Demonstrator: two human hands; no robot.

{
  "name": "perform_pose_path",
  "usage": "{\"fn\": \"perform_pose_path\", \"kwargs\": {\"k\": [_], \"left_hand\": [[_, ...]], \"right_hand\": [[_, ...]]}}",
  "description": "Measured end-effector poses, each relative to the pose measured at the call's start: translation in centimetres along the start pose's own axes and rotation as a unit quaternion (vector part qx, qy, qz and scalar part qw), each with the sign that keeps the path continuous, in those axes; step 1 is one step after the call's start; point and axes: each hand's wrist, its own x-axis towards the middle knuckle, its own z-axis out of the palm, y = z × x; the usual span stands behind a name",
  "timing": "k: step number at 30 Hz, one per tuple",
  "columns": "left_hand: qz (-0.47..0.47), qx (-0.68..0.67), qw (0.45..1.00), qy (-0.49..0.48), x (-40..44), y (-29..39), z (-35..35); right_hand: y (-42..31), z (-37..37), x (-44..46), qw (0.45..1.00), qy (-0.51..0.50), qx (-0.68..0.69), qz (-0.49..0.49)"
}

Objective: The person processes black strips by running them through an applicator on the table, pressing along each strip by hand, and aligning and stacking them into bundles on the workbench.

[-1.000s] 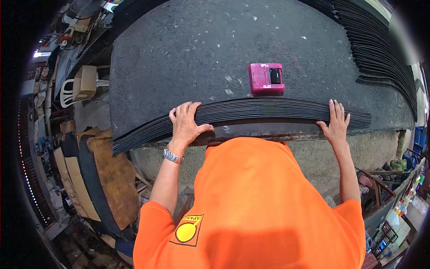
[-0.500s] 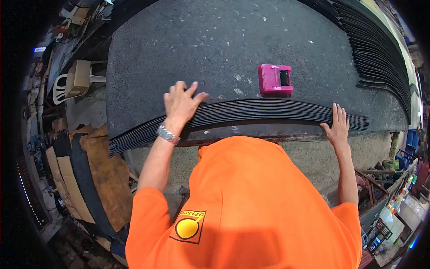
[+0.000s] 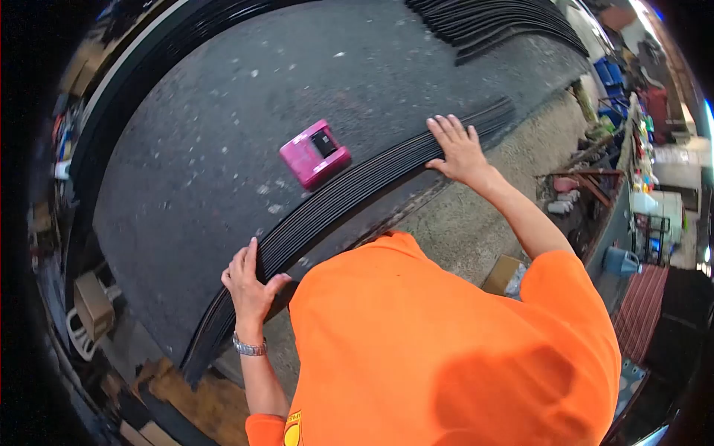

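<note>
- The bundle of thin black strips (image 3: 349, 189) lies along the near edge of the surface (image 3: 201, 163), curving from its left corner toward the right
- Along the middle the strips sit close together, nearly parallel, so the gathering there looks largely done
- At the left end they spread apart and look uneven; the right end is too blurred to judge, so evening up the ends seems to be what is left
- The left hand (image 3: 249, 286) is spread across the bundle near its left end, fingers toward the far side, thumb toward the near edge
- The right hand (image 3: 457, 152) lies open over the right part, fingers extended, thumb at the near side; how hard either hand presses cannot be told
- A pink box (image 3: 301, 160) with a black inset sits just beyond the bundle's far edge, perhaps touching it, and is the one obstacle close by
- More dark strips (image 3: 506, 26) lie layered at the far right, well apart from both hands
- A cardboard box (image 3: 94, 305) and a white chair (image 3: 78, 336) stand off the left side, out of the way
</note>
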Motion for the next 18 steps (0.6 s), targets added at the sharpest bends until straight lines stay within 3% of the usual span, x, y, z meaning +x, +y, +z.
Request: {"fn": "perform_pose_path", "kwargs": {"k": [6,18], "left_hand": [[0.067,0.035,0.997,0.023,3.2,2.6,3.0],[0.058,-0.019,0.998,0.005,5.4,6.5,3.6]], "right_hand": [[0.1,-0.5,-0.5,1.0,0.021,0.013,-0.01],[5.3,-0.7,-1.2,0.996,0.066,0.06,-0.013]]}}
